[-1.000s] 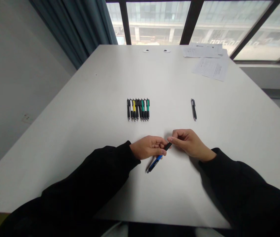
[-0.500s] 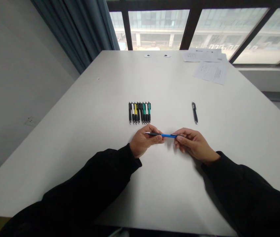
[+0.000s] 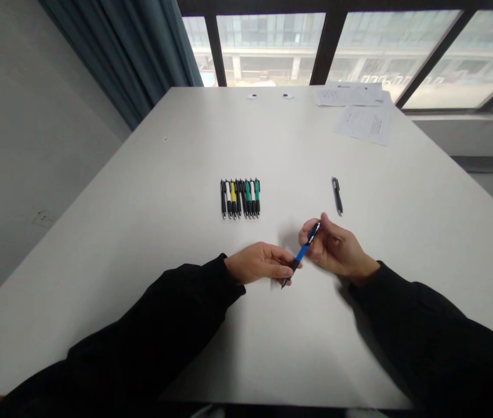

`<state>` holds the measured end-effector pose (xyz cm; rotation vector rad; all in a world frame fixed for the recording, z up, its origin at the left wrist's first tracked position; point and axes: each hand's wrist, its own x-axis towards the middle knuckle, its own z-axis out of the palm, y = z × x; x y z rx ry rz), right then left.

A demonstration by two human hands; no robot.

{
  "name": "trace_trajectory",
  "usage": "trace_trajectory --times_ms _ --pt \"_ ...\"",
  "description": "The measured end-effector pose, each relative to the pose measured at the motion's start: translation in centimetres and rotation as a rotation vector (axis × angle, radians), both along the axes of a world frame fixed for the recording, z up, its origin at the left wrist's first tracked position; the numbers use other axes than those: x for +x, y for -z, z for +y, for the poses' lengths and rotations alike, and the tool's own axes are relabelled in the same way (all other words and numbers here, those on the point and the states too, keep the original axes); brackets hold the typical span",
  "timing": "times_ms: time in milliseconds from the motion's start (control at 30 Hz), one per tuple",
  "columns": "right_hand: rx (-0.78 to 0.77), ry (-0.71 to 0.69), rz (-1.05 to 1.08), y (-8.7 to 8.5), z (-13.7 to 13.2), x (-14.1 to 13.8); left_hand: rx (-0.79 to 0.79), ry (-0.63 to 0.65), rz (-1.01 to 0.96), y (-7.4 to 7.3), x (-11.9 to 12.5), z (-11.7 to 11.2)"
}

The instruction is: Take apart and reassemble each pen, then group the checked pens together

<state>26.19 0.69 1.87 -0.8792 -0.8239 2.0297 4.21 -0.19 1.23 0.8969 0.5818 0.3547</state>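
On my feed, both forearms in black sleeves (image 3: 151, 328) reach in from the near side and angle toward each other above the white counter (image 3: 142, 232). My right hand (image 3: 337, 249) is curled around a blue pen (image 3: 302, 253), pinching its upper barrel, and the pen tilts with its tip down and to the left, clear of the surface. My left hand (image 3: 259, 262) lies nearly flat, its fingertips (image 3: 287, 269) at the lower barrel; I can't tell whether they grip it. Beyond the hands sit a tight side-by-side row of pens (image 3: 240, 198) and a lone dark pen (image 3: 337, 196), ahead of my right hand. Papers (image 3: 363, 124) lie by the far edge, well away. The near edge lies well behind both hands.
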Motion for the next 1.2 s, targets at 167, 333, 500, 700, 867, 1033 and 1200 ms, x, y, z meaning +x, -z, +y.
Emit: trace_trajectory --times_ms 167,333,500,700,867,1033,1200 --pt "0.039 -0.070 -0.026 -0.3 -0.2 -0.3 0.042 0.020 0.015 -0.2 -0.1 -0.3" --pt "-0.015 -0.224 0.067 -0.3 -0.2 0.0 0.073 0.030 0.000 0.3 -0.1 -0.9" --pt "-0.081 -0.301 0.119 -0.3 -0.2 -0.3 0.088 0.000 -0.007 0.4 -0.1 -1.0" --pt "-0.058 -0.224 0.137 -0.1 -0.2 -0.6 0.094 0.010 -0.014 0.5 0.0 -0.7" --pt "-0.031 -0.222 0.109 -0.2 -0.2 -0.4 0.085 0.029 -0.017 0.3 0.0 -0.8" --pt "0.098 -0.118 -0.023 0.2 -1.0 -1.1 0.102 -0.095 0.016 0.2 0.1 -0.6" --pt "0.527 -0.073 -0.590 0.4 -3.3 -2.4 0.164 -0.438 0.054 0.6 0.7 -0.3"
